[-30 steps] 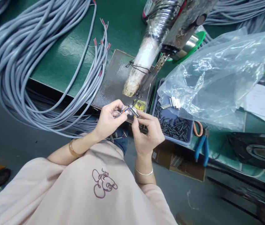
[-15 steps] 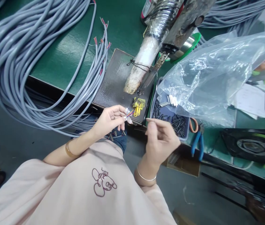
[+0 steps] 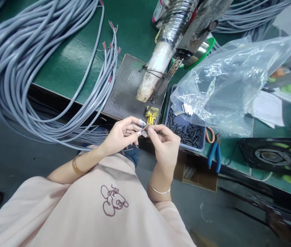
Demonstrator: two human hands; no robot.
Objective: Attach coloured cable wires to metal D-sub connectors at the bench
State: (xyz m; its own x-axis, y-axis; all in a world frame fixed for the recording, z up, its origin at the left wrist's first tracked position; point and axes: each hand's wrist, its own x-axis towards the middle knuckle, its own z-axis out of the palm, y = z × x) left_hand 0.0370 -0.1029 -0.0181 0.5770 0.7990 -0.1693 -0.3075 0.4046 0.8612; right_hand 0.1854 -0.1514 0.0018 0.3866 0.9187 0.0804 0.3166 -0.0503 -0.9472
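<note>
Between my two hands, just in front of the bench edge, are thin coloured wires. My left hand is closed in a pinch on these wires, and white wrapping shows on its fingertips. My right hand pinches at the other side of the same wires, thumb against fingers. Right behind the fingertips sits a yellow clamp-like piece on the front of a dark metal plate. Above it hangs a soldering iron-like metal tool beside a white wrapped tube.
Coils of grey cable lie at the left, their stripped ends on the green bench. A blue tray holds small black sleeves, partly under a clear plastic bag. Blue-handled pliers and a black fan are at the right.
My right hand has moved left to the wires and now pinches them beside my left hand. The left hand has stayed almost in place. The view has shifted slightly.
</note>
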